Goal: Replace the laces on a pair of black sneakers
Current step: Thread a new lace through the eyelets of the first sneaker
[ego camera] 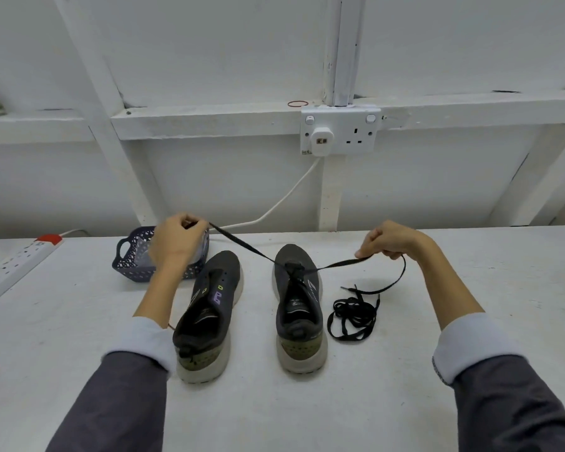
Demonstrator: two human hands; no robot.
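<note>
Two black sneakers stand side by side on the white table (pixel 274 412), heels toward the person. Left sneaker (pixel 209 311) is tilted slightly, toe near a dark perforated basket (pixel 131 259). Right sneaker (pixel 297 308) has a black lace (pixel 242 243) threaded through the eyelets nearest its toe. Both halves of the lace are pulled up and outward, taut. Left hand (pixel 175 244) is raised in front of the basket, fingers curled and gripping one end of the lace. Right hand (pixel 388 241) is raised to the right of the right sneaker, thumb and fingers pinching the other half. The rest of that half droops in a loop to the table. A second, loose lace (pixel 353 318) lies in a tangled heap just right of the right sneaker. Power strip (pixel 20 256) is at the far left edge. A wall socket (pixel 340 130) has a white cable (pixel 284 197) running down behind the table.
</note>
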